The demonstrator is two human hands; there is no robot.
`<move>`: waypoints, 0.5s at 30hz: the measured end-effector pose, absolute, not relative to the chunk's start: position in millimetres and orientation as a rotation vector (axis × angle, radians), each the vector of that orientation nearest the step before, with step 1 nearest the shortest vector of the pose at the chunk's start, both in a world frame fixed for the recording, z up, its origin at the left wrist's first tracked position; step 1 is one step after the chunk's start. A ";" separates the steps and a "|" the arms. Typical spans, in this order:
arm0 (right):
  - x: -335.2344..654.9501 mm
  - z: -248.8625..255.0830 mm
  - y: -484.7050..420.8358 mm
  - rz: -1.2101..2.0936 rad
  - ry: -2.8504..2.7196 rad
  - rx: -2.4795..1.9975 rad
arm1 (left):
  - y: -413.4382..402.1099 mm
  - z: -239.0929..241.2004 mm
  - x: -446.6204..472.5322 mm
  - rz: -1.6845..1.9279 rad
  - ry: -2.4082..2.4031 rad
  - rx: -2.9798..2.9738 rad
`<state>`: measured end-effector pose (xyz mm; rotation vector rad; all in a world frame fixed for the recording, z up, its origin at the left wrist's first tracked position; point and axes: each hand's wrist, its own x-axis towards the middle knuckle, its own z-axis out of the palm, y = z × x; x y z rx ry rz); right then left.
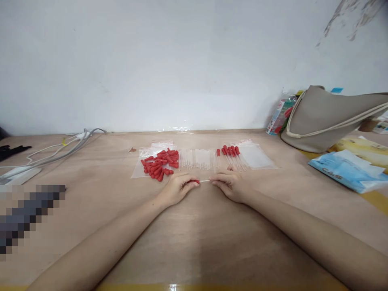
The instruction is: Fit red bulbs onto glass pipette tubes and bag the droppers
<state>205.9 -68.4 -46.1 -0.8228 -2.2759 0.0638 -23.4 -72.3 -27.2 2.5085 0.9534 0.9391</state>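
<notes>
My left hand (178, 188) is closed on a red rubber bulb (195, 182), pinched between thumb and fingers. From the bulb a thin clear glass dropper tube (205, 181) runs sideways into my right hand (228, 184), which pinches its other end. Whether the tube sits inside the bulb is hard to see. Behind my left hand lies a heap of loose red bulbs (159, 163) on a clear plastic bag (136, 171). Bare glass tubes (202, 158) lie in a row at the middle. To their right are several droppers with red bulbs fitted (232, 151).
Another clear zip bag (262, 157) lies right of the droppers. Farther right are a blue tissue pack (339, 171), a grey bag (321, 121) and a plastic bottle (280, 115). White and grey cables (72, 147) run along the left. A wall (182, 64) closes the table's back.
</notes>
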 end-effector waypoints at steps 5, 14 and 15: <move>204.2 -42.4 -69.3 -0.089 -2.313 -0.850 | -72.9 -29.7 -22.7 0.876 0.916 2.572; 198.9 -44.7 -67.1 -0.306 -2.339 -0.733 | -70.8 -31.8 -22.2 0.853 1.034 2.820; 198.5 -45.0 -66.8 -0.318 -2.334 -0.729 | -70.2 -30.9 -22.5 0.867 1.048 2.870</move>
